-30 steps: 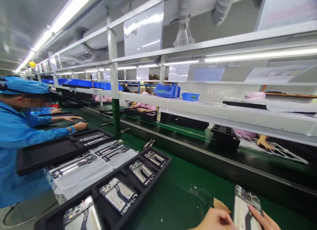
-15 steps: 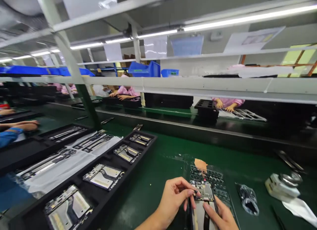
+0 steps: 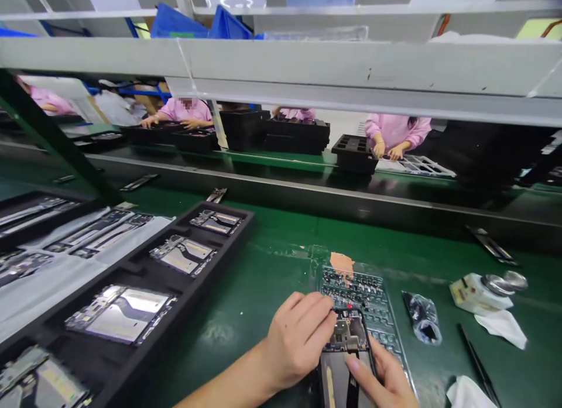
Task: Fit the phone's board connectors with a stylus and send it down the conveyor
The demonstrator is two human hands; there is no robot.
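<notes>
An opened phone shows its circuit board at the top and a bare metal back with a black ribbon below. My right hand grips it from the right, thumb lying across the ribbon. My left hand is closed at the phone's upper left edge, knuckles up. Its fingertips are hidden, so anything pinched there cannot be made out. Just behind the phone lies a clear plastic tray of small dark parts, with an orange-tan scrap at its far end.
On the left, a black foam tray holds several opened phones. To the right are a small plastic bag, a bottle with a metal lid, black tweezers and white cloths. People in pink work beyond the divider.
The view has tilted down. My left hand has turned from a visible pinch on a small dark part over the board to knuckles up at the phone's edge. My right hand keeps its grip.
</notes>
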